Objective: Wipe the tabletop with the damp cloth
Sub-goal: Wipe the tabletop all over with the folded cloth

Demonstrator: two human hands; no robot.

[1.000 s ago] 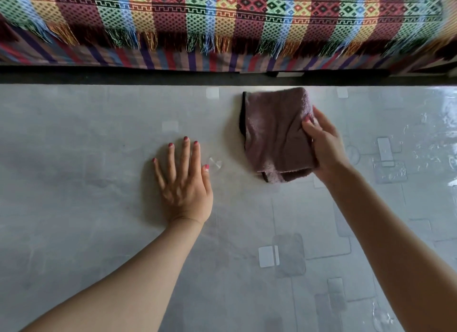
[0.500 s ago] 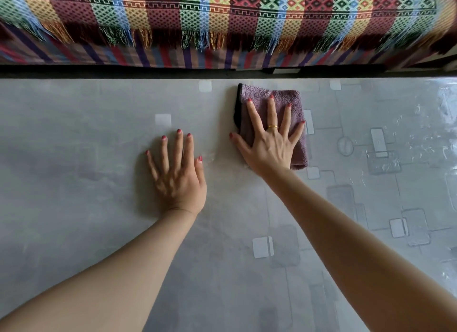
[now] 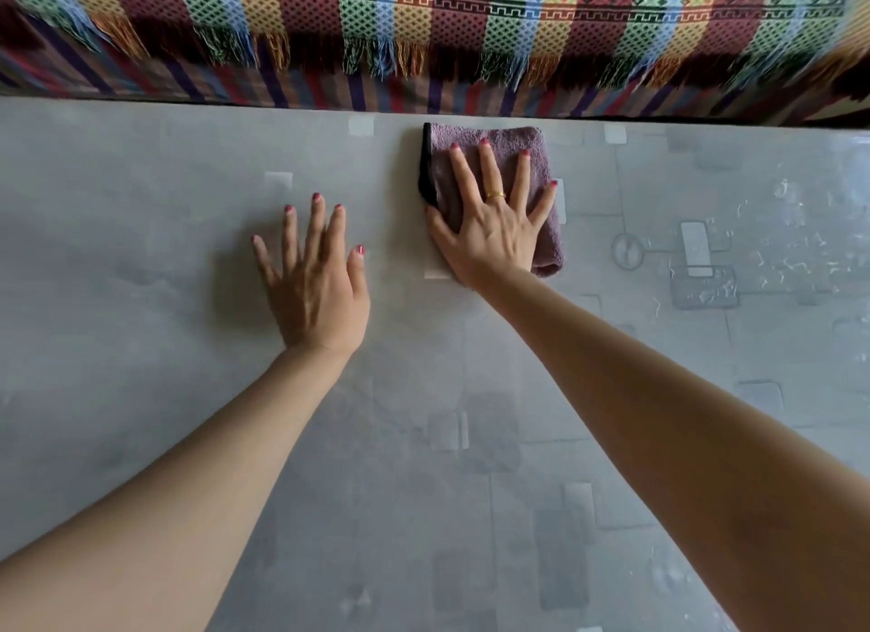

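Two bare hands flat on a grey tabletop [image 3: 141, 302] patterned with pale squares and thin lines. Right hand [image 3: 489, 236] spread palm-down on a folded purple cloth [image 3: 518, 144], fingers fanned wide and pressing it to the surface rather than gripping it; gold ring [image 3: 495, 195] on one finger, red polish on the nails. Cloth lying near the far edge of the tabletop, just short of it, with a dark folded edge along its left side and a rolled lower right corner poking out past the heel of the hand. Left hand [image 3: 315, 283] empty, also palm-down with fingers loosely spread, resting on the bare surface just left of the cloth and slightly nearer the body, not touching it. Both forearms reaching in from the bottom corners, well apart at the elbows and converging toward the hands.

Beyond the far edge, a striped woven blanket [image 3: 423, 19] in red, green, yellow and blue with a fringe hanging down, draped over what looks like a seat or bed; striped fabric [image 3: 329, 90] below the fringe. On the right part of the tabletop, shiny streaks and glints [image 3: 777, 250], possibly wet patches or scuffs, hard to tell which. Nothing else lying on the tabletop around the cloth; only the left hand close beside it.
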